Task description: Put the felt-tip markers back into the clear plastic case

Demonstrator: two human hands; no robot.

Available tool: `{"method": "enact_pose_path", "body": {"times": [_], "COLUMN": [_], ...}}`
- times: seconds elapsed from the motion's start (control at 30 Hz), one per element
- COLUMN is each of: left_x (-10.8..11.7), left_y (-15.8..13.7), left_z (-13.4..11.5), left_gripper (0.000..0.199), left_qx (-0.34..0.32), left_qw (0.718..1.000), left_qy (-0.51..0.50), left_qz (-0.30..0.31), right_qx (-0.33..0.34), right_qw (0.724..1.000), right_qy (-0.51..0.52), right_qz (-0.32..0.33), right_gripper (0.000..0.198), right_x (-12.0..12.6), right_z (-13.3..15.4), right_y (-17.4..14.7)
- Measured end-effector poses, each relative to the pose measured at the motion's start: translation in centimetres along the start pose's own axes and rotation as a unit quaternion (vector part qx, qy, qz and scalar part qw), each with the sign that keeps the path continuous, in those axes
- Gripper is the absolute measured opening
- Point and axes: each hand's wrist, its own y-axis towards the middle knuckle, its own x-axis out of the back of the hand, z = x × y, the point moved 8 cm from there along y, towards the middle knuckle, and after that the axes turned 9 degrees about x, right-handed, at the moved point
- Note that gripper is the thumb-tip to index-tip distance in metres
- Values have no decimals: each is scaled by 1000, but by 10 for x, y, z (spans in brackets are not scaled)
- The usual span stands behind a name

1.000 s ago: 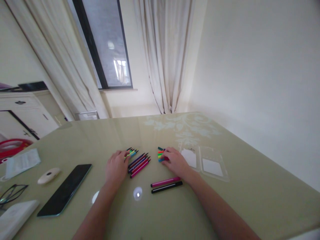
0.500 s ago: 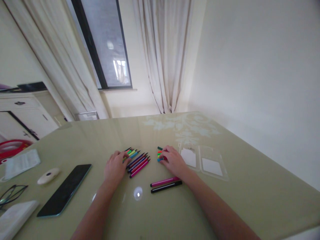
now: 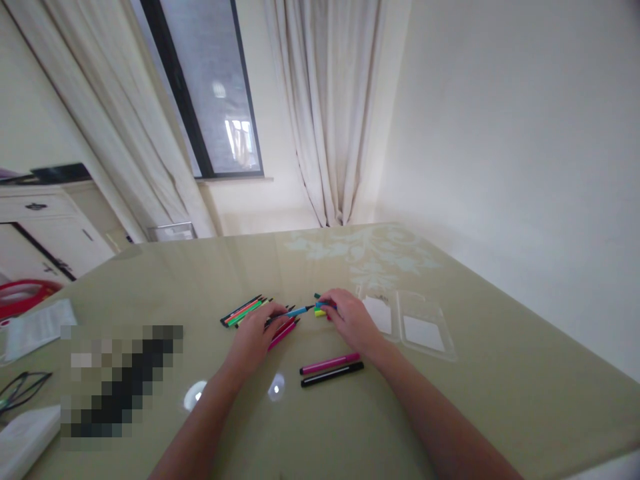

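Note:
My left hand [image 3: 254, 337] grips a blue pen [image 3: 295, 311] by its back end, tip pointing right. It lies over a bundle of purple and pink pens [image 3: 283, 331]. My right hand [image 3: 350, 320] pinches a blue cap [image 3: 320, 306] at the pen's tip, beside a small cluster of loose coloured caps [image 3: 319, 312]. A second bundle of green and orange pens [image 3: 243, 311] lies left of my left hand. A pink pen [image 3: 330, 363] and a black pen [image 3: 333, 374] lie side by side near my right wrist.
An open clear plastic case [image 3: 406, 325] lies right of my right hand. A blurred-out patch [image 3: 120, 380], glasses [image 3: 20, 388], a white object [image 3: 25, 437] and a paper packet [image 3: 37, 325] sit at the table's left. The green glass table [image 3: 350, 427] meets the wall on the right.
My left hand moved right from the green-orange bundle, picked up a blue pen and brought its tip to my right hand. The green-orange bundle now lies uncovered. My right hand stayed at the caps.

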Motion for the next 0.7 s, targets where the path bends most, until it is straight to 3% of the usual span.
{"method": "enact_pose_path", "body": {"times": [0.3, 0.5, 0.7], "left_x": [-6, -10, -14], "left_y": [-3, -8, -10], "left_z": [-9, -19, -23], "left_gripper": [25, 26, 26], "left_qx": [-7, -35, -35], "left_qw": [1000, 999, 999], "left_qy": [-24, -38, -37], "left_qz": [13, 8, 2], "right_qx": [7, -41, -54], "right_qw": [999, 992, 992], "right_qy": [50, 117, 113], "right_qz": [2, 1, 26], "right_gripper": [11, 12, 10], "right_x": [-1, 3, 5], "right_z": [6, -1, 1], "right_y": [-1, -3, -2]}}
